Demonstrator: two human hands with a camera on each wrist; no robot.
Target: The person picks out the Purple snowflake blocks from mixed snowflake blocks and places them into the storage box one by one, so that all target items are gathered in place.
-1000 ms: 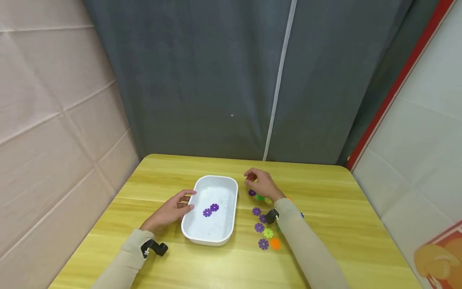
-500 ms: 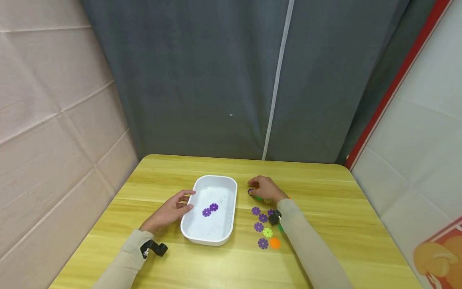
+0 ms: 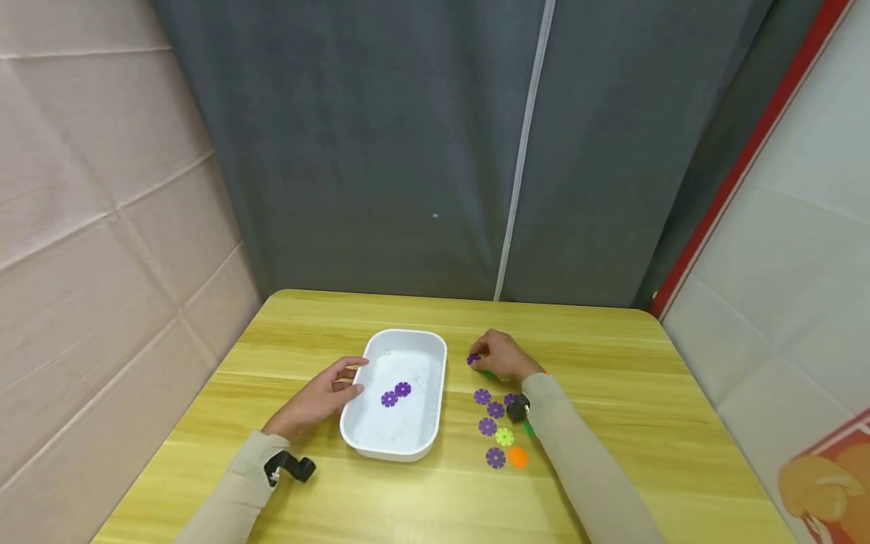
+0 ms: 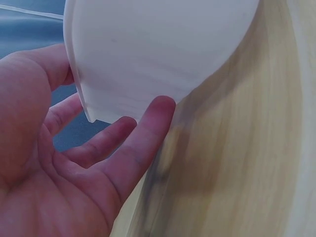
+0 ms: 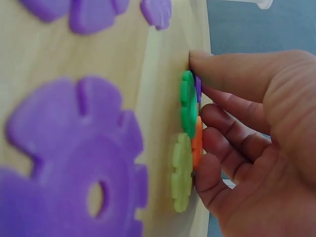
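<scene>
Head view shows our left hand (image 3: pixel 319 398) resting relaxed against the white tray (image 3: pixel 435 378), likely steadying it. Our right hand (image 3: pixel 504 355) curls down on the loose flower discs beside the tray, fingertips (image 5: pixel 207 61) pinching a purple disc (image 3: pixel 473 360) at the table (image 3: pixel 612 363), just ahead of the palm.

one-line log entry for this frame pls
left hand: rests against white tray | right hand: pinches purple flower disc on table | tray: two purple discs inside | loose discs right of tray
</scene>
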